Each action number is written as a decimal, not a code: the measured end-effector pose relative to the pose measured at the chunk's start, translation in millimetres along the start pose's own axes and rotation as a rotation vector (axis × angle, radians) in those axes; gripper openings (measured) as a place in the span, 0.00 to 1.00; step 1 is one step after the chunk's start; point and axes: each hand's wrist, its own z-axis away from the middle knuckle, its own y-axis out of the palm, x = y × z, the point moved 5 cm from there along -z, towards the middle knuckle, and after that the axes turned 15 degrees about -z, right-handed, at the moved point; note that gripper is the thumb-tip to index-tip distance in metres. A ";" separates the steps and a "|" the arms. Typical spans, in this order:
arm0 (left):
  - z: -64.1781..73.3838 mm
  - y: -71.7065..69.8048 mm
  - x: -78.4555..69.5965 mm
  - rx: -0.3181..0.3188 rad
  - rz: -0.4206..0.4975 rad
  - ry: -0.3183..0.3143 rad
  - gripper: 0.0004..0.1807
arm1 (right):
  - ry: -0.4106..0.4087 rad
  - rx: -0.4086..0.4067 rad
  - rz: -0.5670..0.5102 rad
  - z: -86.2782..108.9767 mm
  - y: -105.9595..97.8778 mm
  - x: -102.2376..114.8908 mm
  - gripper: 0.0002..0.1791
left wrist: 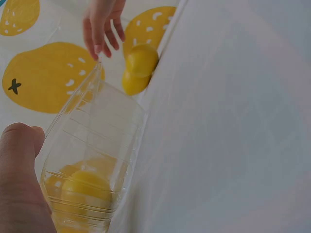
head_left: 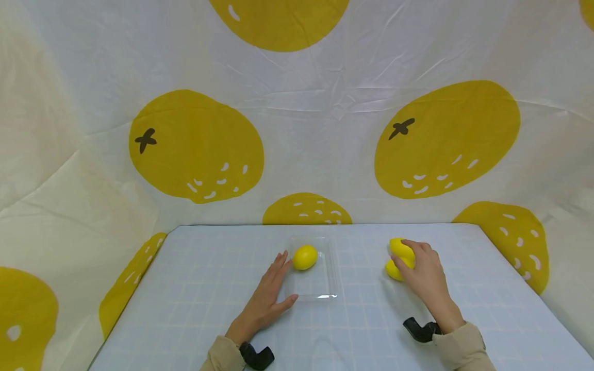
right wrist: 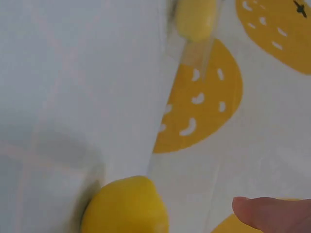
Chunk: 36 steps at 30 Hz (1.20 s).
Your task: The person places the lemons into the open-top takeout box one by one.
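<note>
A clear plastic container (head_left: 332, 273) stands mid-table with one yellow lemon (head_left: 304, 257) inside. My left hand (head_left: 264, 300) is at its left side, fingers extended along the wall and thumb near the front corner. Over to the right, two more lemons sit close together, a far one (head_left: 400, 247) and a near one (head_left: 394, 270). My right hand (head_left: 428, 275) hovers over this pair with thumb and fingers apart, partly covering them in the head view. The left wrist view has that hand raised off the lemons. In the right wrist view the thumb (right wrist: 272, 213) stands apart from a lemon (right wrist: 127, 208).
A pale checked cloth covers the table (head_left: 209, 273). Behind it hangs a white curtain (head_left: 320, 144) printed with large yellow fruit. Black wrist mounts (head_left: 257, 356) sit below both hands, at the beige sleeves (head_left: 459, 346).
</note>
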 end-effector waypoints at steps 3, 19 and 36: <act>-0.1 -0.7 -0.6 -0.003 0.005 0.002 0.43 | 0.024 0.027 0.056 5.6 -0.7 -12.1 0.29; -1.5 -2.7 -3.7 -0.031 -0.002 0.027 0.43 | 0.026 0.037 0.121 11.2 17.9 -32.3 0.26; -1.0 -1.0 -1.2 -0.039 -0.010 0.035 0.43 | -0.016 0.040 0.119 8.1 28.6 -35.7 0.23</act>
